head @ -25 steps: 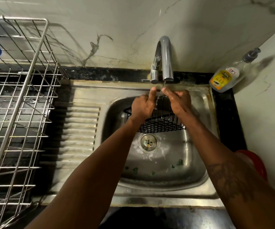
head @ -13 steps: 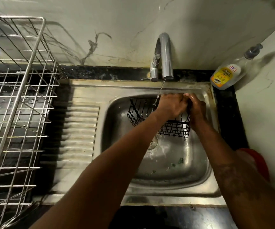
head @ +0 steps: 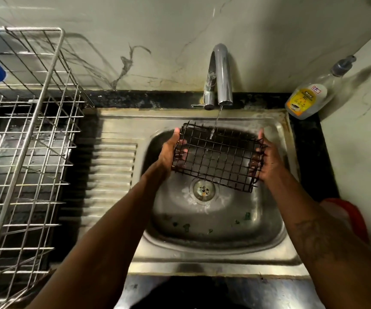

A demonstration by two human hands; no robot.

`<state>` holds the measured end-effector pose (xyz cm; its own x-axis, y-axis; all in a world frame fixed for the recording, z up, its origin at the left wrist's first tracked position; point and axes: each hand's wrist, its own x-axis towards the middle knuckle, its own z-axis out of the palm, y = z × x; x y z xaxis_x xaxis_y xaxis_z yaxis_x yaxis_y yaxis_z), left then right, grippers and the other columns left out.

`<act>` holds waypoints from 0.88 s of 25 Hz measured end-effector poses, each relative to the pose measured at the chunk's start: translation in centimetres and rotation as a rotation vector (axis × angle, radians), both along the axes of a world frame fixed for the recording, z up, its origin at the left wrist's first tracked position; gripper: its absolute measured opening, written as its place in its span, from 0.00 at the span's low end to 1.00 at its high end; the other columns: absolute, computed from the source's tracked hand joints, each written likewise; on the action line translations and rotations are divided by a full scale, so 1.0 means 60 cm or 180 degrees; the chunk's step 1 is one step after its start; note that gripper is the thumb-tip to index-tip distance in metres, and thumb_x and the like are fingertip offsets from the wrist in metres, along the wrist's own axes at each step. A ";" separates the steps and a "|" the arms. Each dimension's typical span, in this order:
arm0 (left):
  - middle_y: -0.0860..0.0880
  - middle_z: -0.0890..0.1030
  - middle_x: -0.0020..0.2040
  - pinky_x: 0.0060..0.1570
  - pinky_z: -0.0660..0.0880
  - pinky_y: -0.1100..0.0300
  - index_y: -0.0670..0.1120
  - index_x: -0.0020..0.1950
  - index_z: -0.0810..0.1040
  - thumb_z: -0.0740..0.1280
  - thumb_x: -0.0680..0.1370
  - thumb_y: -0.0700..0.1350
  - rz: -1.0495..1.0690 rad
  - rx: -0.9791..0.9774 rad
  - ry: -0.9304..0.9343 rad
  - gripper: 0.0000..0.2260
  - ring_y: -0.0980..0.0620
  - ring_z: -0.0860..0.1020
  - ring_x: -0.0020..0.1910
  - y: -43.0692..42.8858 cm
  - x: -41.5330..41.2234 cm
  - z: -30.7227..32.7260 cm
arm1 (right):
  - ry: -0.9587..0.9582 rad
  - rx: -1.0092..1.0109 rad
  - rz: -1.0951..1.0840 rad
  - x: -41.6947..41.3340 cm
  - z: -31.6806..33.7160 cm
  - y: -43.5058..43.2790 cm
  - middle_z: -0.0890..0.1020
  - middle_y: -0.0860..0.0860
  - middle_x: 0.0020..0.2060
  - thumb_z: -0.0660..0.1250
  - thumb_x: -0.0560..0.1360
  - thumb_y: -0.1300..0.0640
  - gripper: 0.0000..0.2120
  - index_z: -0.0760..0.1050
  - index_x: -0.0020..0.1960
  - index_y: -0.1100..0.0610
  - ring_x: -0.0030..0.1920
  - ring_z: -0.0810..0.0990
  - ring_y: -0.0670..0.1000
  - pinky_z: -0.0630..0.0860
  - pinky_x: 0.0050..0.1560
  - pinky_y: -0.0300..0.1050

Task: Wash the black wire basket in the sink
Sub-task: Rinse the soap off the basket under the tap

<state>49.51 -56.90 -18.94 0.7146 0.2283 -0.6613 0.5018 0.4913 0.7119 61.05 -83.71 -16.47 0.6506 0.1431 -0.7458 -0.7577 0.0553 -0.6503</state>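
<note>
Black wire basket [head: 215,157] held above the bowl of a steel sink [head: 213,255], its grid face turned up towards the camera and slightly tilted, as a thin stream of water [head: 216,121] from the chrome tap [head: 221,72] strikes its far edge. The left hand [head: 167,152] grips the basket's left end and the right hand [head: 270,160] its right end, fingers curled behind the wire. The drain [head: 204,190] lies just below. A steel dish rack [head: 23,152] stands to the left; a soap bottle [head: 307,101] leans in the far right corner.
</note>
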 end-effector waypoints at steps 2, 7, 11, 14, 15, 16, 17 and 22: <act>0.48 0.78 0.38 0.31 0.72 0.59 0.46 0.50 0.79 0.62 0.76 0.71 -0.0215 0.0116 0.0278 0.27 0.52 0.74 0.31 0.002 0.014 0.033 | 0.0257 -0.0093 -0.0007 -0.002 -0.007 0.001 0.68 0.46 0.22 0.66 0.70 0.26 0.29 0.68 0.28 0.50 0.20 0.64 0.48 0.63 0.26 0.37; 0.45 0.84 0.45 0.33 0.75 0.64 0.45 0.54 0.80 0.63 0.75 0.71 -0.0465 0.0593 0.0964 0.29 0.55 0.79 0.35 0.007 0.039 0.086 | 0.0818 -0.0524 -0.0330 -0.020 -0.022 0.002 0.82 0.56 0.58 0.51 0.83 0.40 0.27 0.77 0.44 0.59 0.49 0.80 0.57 0.74 0.52 0.48; 0.49 0.75 0.34 0.18 0.60 0.67 0.45 0.52 0.77 0.65 0.82 0.55 -0.0243 0.0211 0.0937 0.13 0.57 0.68 0.25 0.005 0.036 0.095 | 0.0730 -0.0242 -0.0933 -0.035 -0.018 -0.002 0.77 0.60 0.66 0.56 0.81 0.35 0.32 0.69 0.74 0.58 0.61 0.77 0.60 0.69 0.68 0.62; 0.48 0.75 0.29 0.14 0.58 0.71 0.44 0.48 0.76 0.60 0.84 0.40 0.0162 -0.0703 0.1065 0.08 0.60 0.66 0.26 0.013 0.039 0.093 | 0.0770 -0.0143 0.0230 -0.045 -0.004 -0.007 0.81 0.61 0.59 0.63 0.76 0.31 0.33 0.78 0.66 0.57 0.56 0.81 0.63 0.74 0.60 0.61; 0.46 0.75 0.30 0.13 0.59 0.70 0.43 0.47 0.76 0.58 0.84 0.39 0.0291 -0.0847 0.1167 0.09 0.60 0.67 0.26 0.015 0.043 0.092 | 0.0854 0.0087 0.0574 -0.047 -0.003 -0.010 0.83 0.61 0.57 0.65 0.75 0.32 0.32 0.80 0.63 0.57 0.55 0.81 0.63 0.74 0.60 0.64; 0.45 0.75 0.32 0.13 0.63 0.70 0.41 0.47 0.76 0.57 0.84 0.39 0.0449 -0.0963 0.1188 0.11 0.59 0.69 0.23 0.015 0.047 0.093 | 0.0925 0.0253 0.0740 -0.047 -0.004 -0.013 0.83 0.61 0.57 0.66 0.74 0.33 0.31 0.81 0.62 0.57 0.55 0.82 0.64 0.74 0.60 0.65; 0.43 0.75 0.33 0.14 0.67 0.69 0.38 0.47 0.76 0.56 0.85 0.39 0.0599 -0.1016 0.1172 0.12 0.57 0.71 0.20 0.015 0.048 0.098 | 0.0911 0.0278 0.0797 -0.045 0.000 -0.015 0.83 0.61 0.57 0.68 0.74 0.35 0.29 0.80 0.63 0.57 0.55 0.82 0.63 0.75 0.59 0.65; 0.38 0.78 0.34 0.19 0.76 0.63 0.32 0.50 0.76 0.54 0.86 0.40 0.1065 -0.1127 0.1093 0.16 0.51 0.77 0.21 0.020 0.044 0.103 | 0.0652 -0.0424 0.0809 -0.017 0.015 -0.015 0.85 0.60 0.54 0.70 0.74 0.37 0.30 0.80 0.63 0.61 0.50 0.85 0.61 0.81 0.51 0.53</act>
<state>52.14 -55.67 -12.77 0.3735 0.1275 -0.9188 0.4514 0.8403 0.3001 60.01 -84.60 -15.59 0.4415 0.1740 -0.8802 -0.8518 -0.2269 -0.4721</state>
